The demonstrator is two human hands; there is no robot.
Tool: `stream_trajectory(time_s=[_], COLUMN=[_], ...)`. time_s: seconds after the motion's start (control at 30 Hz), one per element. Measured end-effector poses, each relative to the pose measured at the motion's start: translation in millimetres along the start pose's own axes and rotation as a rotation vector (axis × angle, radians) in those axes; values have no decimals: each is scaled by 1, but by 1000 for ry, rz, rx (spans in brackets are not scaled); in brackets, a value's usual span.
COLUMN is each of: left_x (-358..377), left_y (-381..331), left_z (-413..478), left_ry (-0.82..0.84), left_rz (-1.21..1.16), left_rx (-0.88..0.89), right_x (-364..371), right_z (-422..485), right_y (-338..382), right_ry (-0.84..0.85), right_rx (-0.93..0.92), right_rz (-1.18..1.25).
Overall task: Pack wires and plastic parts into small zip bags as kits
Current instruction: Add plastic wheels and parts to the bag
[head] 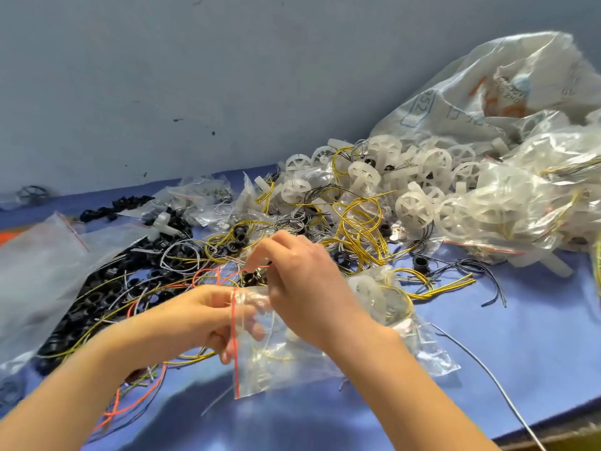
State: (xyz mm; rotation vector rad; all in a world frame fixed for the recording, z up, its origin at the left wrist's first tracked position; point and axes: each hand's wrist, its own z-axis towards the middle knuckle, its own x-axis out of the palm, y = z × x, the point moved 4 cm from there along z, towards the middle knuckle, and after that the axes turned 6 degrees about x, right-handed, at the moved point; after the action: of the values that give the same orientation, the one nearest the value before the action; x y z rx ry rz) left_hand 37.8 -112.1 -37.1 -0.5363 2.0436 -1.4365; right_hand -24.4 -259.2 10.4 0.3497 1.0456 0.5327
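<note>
My left hand grips the mouth of a small clear zip bag with a red seal strip, fingers inside the opening. The bag holds thin yellow wire and a pale plastic part. My right hand is above the bag's mouth, fingertips pinched on a red wire that loops to the left. Yellow wires lie tangled behind the hands. White plastic wheels are heaped at the back right. Black plastic rings spread on the left.
A blue cloth covers the table. Large clear bags of white wheels and a printed sack sit at the right. An empty clear bag lies at the left. A grey wall rises behind. A filled small bag lies beside my right hand.
</note>
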Motion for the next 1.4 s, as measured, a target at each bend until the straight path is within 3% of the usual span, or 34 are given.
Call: stream_trajectory(time_s=[0.17, 0.33, 0.47, 0.6, 0.7, 0.93, 1.1, 1.23, 1.33, 1.4], left_x=[-67, -68, -53, -41, -32, -17, -20, -30, -40, -43], left_y=[10, 16, 20, 8, 12, 21, 23, 18, 15, 19], left_z=[-29, -21, 3, 24, 40, 49, 48, 40, 24, 16], left_ry=[-661, -940, -925, -753, -594, -557, -618, -812, -925, -895], left_rz=[-112, -196, 97, 524, 768, 894, 822, 674, 414, 68], left_rx=[104, 198, 242, 368, 341, 308, 261, 309, 329, 294], right_x=[3, 18, 37, 46, 46, 48, 53, 55, 54, 54], right_z=[7, 10, 11, 15, 16, 30, 28, 26, 27, 27], right_y=[-17, -9, -1, -2, -6, -16, -20, -23, -27, -30], right_ry=[77, 179, 307, 376, 394, 380, 409, 451, 469, 485], right_rx=[72, 29, -33, -26, -16, 46, 118, 165, 204, 213], right_rz=[-85, -90, -129, -118, -118, -188, -230, -232, -180, -136])
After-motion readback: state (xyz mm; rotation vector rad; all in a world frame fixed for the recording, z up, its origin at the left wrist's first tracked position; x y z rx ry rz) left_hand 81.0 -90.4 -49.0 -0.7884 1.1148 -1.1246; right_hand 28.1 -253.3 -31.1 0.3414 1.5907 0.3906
